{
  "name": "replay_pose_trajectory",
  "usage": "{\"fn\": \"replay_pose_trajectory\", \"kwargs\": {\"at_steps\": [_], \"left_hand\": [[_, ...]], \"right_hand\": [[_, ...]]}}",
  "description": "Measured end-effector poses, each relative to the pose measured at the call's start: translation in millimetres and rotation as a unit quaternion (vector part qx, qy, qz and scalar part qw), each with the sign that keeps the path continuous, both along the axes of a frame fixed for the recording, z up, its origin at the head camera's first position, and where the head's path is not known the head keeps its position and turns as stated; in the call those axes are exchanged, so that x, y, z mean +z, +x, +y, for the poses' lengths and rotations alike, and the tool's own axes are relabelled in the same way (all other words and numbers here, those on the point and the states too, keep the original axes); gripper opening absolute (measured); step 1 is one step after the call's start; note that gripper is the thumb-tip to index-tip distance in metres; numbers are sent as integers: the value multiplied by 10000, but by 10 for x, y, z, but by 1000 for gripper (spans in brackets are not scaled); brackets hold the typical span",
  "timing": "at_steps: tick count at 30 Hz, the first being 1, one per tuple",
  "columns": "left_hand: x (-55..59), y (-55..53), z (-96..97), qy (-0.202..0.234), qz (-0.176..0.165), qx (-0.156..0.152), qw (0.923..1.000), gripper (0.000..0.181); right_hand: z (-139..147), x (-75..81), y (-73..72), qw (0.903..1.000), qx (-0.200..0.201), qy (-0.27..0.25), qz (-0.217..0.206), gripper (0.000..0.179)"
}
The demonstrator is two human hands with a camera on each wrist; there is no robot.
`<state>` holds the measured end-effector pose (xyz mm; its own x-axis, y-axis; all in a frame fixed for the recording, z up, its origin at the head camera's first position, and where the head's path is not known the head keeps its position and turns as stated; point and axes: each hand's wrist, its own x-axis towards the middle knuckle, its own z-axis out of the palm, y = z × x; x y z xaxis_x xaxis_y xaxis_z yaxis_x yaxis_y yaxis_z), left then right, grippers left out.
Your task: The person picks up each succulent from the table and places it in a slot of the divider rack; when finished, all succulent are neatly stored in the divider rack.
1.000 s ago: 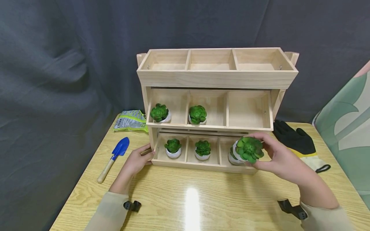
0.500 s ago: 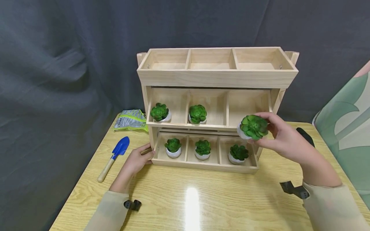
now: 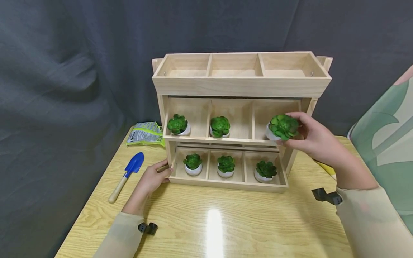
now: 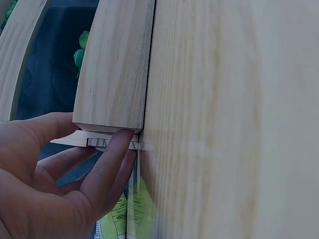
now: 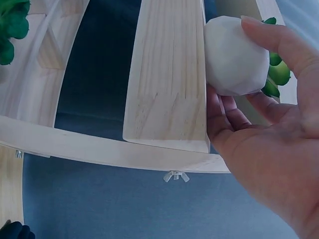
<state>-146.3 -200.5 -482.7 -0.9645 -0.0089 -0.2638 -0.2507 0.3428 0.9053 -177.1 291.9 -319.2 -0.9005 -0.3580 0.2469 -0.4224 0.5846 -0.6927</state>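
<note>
A three-tier wooden planter shelf [image 3: 242, 87] stands on the table. My right hand [image 3: 317, 139] grips a potted succulent [image 3: 284, 127] by its white pot [image 5: 237, 56], at the front of the middle tier's right compartment. In the right wrist view the pot is right at that tier's front board [image 5: 167, 74]. My left hand [image 3: 155, 181] holds the lower left corner of the shelf, its fingertips at the end of the bottom board [image 4: 114, 64]. Two potted succulents sit in the middle tier, left [image 3: 178, 124] and centre [image 3: 220, 127]. The bottom tier bears one succulent per compartment, the rightmost [image 3: 266, 171] below my right hand.
Left of the shelf lie a blue trowel [image 3: 127, 175] with a wooden handle and a green-and-white bag [image 3: 146, 134]. A yellow edge of a glove [image 3: 327, 168] shows behind my right forearm. A dark curtain [image 3: 80, 71] hangs behind, and a wing nut [image 5: 176, 176] sticks out from the shelf's side.
My right hand has lifted the held succulent from in front of the bottom right compartment up to the middle tier's right compartment. The left hand stays at the shelf's corner.
</note>
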Motion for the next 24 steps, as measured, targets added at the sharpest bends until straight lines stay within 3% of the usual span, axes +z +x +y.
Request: {"fn": "replay_pose_trajectory", "kwargs": {"at_steps": [9,17,24], "left_hand": [[-11,-3,-1,0,21,-6,10000,61],[-13,-7,5,-27,17,5,10000,61],[-16,-5,4,41,50,-13,10000,61]], "right_hand": [[-72,136,-164,9973,-292,474,-477,67],[-131,155,-293,9976,6,548,-431,69],[-218,162,-341,9964,-69,645,-544,72]]}}
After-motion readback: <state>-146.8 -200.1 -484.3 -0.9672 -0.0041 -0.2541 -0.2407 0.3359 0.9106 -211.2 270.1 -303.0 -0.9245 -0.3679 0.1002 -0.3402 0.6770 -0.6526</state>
